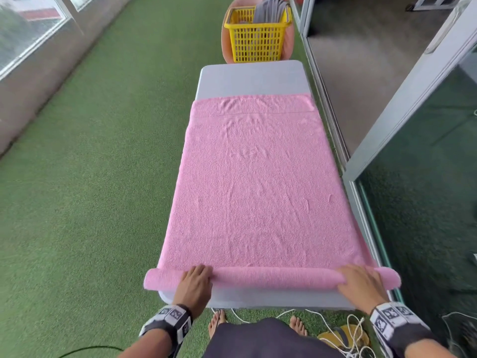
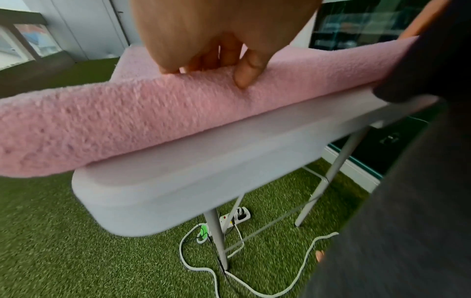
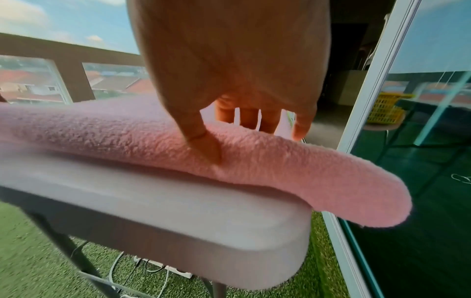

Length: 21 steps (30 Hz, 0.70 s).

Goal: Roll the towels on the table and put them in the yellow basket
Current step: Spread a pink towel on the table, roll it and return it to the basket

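A pink towel lies flat along the white folding table. Its near end is wound into a thin roll at the table's front edge, and both ends of the roll stick out past the sides. My left hand grips the roll near its left end, fingers curled over the top and thumb pressed into the near side. My right hand grips the roll near its right end the same way, thumb dug into the pile. The yellow basket stands beyond the far end of the table.
A grey cloth hangs in the basket, which sits on a pink stool. A glass sliding door runs close along the table's right side. White cables and a power strip lie on the green turf under the table.
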Tool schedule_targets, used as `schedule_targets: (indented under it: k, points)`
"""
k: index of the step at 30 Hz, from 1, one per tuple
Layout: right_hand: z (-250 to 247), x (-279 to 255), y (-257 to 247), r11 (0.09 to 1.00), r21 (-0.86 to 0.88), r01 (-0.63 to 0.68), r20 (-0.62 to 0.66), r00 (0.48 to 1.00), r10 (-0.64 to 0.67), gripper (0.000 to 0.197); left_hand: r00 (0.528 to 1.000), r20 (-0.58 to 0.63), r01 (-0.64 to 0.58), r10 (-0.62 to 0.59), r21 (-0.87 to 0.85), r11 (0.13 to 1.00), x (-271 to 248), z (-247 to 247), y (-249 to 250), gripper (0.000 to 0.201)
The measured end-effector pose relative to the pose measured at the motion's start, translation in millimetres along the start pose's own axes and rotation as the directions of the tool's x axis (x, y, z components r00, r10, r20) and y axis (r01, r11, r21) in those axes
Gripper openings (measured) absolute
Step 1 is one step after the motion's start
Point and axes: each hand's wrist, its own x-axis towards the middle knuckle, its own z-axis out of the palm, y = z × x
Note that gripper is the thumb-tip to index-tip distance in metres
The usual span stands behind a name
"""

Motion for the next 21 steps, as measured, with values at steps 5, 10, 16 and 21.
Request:
schedule_targets:
  k: [5, 10, 16, 21]
  points:
    - [4, 7, 12, 0.993, 0.110, 0.031, -0.088, 0.996, -0.022, 0.043, 0.987, 0.069, 0.142, -0.143, 0.027, 0.990, 9, -1, -2, 0.061]
    - [35, -11, 20, 0.997, 0.075, 0.012, -0.027, 1.000, -0.010, 0.066, 0.982, 0.182, 0.040, -0.056, 0.087, 0.995, -22, 12, -15, 0.068]
    - [43, -24, 3, 0.996, 0.085, -0.009, -0.052, 0.999, 0.014, 0.060, 0.991, 0.114, 0.066, -0.075, 0.074, 0.995, -39, 9, -33, 0.058]
    - [34, -32, -10, 0.998, 0.063, -0.031, 0.016, 0.999, 0.030, 0.039, 0.997, 0.043, 0.064, -0.066, 0.045, 0.997, -42, -1, -30, 0.024]
